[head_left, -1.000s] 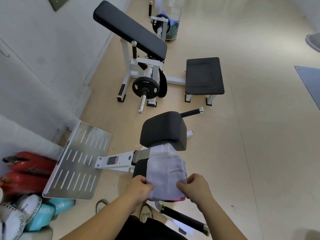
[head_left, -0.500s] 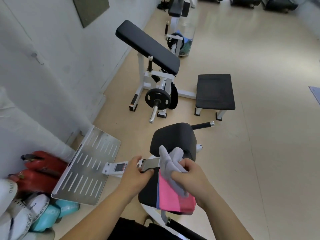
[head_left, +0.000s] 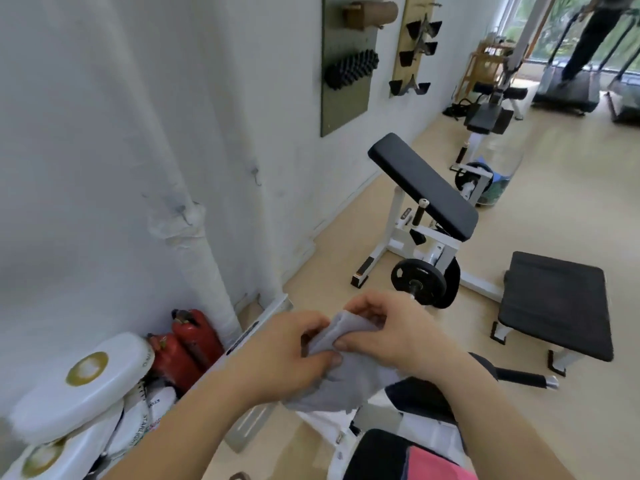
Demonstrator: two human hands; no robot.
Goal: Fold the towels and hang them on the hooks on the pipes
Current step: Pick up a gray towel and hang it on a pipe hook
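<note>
Open floor (head_left: 554, 209) runs up the frame's right side, bounded at centre by a curl bench (head_left: 422, 188). White wrapped pipe (head_left: 207, 271) stands centre-left, with a hook (head_left: 185, 216) on its upper part. Lower centre: grey towel (head_left: 349, 379), its top edge pinched by left hand (head_left: 287, 348) and right hand (head_left: 384, 330), close together.

1. Gripping grey towel (head_left: 349, 381) with left hand (head_left: 294, 344) and right hand (head_left: 384, 330), lower centre.
2. Facing wrapped pipe (head_left: 207, 271) with hook (head_left: 185, 214), left of centre.
3. Pink towel (head_left: 438, 467) lying on pad (head_left: 377, 455), bottom right.
</note>
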